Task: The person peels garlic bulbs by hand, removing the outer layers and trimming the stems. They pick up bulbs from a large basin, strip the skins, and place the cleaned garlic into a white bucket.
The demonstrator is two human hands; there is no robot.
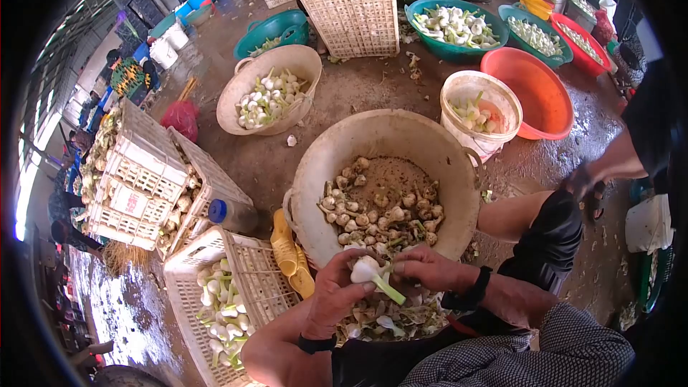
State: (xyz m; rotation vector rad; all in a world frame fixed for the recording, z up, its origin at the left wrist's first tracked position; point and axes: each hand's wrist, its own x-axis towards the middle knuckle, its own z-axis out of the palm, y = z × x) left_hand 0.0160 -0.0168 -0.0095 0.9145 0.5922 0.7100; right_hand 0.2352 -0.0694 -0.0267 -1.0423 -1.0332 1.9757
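In my left hand is a white, peeled garlic bulb with a short green stalk pointing down to the right. The fingers and thumb close around the bulb. My right hand meets it from the other side, its fingers pinched against the bulb near the base of the stalk; their tips are partly hidden. Just beyond both hands stands a big beige tub with unpeeled, soil-stained garlic bulbs on its bottom. Under the hands lies a heap of garlic skins and leaves.
At the left, a white crate holds peeled garlic, beside yellow sandals and a blue-lidded jar. Stacked crates stand behind. Ahead are a beige basin, a white bucket and an orange basin. Another person's arm is at right.
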